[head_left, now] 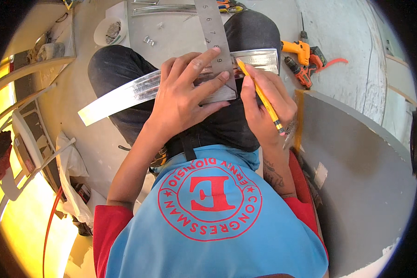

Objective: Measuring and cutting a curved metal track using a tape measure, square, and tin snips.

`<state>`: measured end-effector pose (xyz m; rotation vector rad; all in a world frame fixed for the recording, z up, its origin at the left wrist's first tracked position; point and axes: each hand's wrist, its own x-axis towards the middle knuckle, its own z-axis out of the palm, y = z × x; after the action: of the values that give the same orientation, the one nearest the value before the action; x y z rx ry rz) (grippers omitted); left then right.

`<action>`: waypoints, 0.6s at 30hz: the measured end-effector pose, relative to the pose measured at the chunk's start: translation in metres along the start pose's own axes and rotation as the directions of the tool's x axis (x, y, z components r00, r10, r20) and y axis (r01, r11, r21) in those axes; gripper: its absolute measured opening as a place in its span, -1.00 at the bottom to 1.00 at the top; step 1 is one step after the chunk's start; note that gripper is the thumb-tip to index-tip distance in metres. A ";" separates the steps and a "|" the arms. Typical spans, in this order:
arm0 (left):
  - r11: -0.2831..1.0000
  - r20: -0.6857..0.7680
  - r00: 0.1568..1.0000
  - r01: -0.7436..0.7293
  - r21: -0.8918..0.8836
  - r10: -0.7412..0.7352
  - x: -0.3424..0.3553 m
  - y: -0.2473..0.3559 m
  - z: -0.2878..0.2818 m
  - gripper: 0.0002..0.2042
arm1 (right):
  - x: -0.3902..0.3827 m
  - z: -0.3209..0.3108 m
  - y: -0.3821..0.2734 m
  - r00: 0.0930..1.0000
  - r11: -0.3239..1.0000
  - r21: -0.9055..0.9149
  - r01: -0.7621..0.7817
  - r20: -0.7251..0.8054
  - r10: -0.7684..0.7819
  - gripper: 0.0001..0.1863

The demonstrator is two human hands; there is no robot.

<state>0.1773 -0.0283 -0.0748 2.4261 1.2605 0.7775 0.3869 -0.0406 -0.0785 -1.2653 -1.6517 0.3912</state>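
A shiny metal strip (pixel 120 97) lies across my lap, over both dark-trousered legs. Crossing it is a steel square (pixel 212 28), its marked blade pointing away from me. My left hand (pixel 178 95) holds the square against the strip, fingers spread over both, the thumb near the square's lower end. A yellow pencil (pixel 267 102) is pinched in my right hand (pixel 275 106). Its tip meets the strip just right of the blade's edge. Part of the strip is hidden beneath my left hand and the square.
On the floor to the right lie a yellow-orange drill (pixel 299 50) and a red-and-black drill (pixel 302 74). A grey curved panel (pixel 356 171) stands close on my right. A white bowl (pixel 98 33), metal scraps (pixel 148 41) and long metal strips (pixel 164 9) lie ahead.
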 end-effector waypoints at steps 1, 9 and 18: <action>1.000 -0.001 1.000 0.000 0.000 0.000 0.000 0.000 0.000 -0.33 | 0.000 0.000 0.000 1.000 1.000 -0.004 -0.007 0.002 0.007 -0.73; 1.000 -0.005 1.000 0.002 -0.012 -0.002 0.001 0.001 0.000 -0.35 | 0.003 0.002 -0.006 1.000 0.999 -0.030 -0.014 0.014 0.014 -0.72; 1.000 -0.001 1.000 0.006 -0.018 -0.006 0.001 0.001 0.001 -0.37 | 0.006 0.005 -0.006 0.998 0.999 -0.050 0.017 0.056 -0.014 -0.71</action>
<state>0.1784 -0.0280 -0.0748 2.4068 1.2559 0.7851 0.3792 -0.0360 -0.0733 -1.2877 -1.7274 0.3808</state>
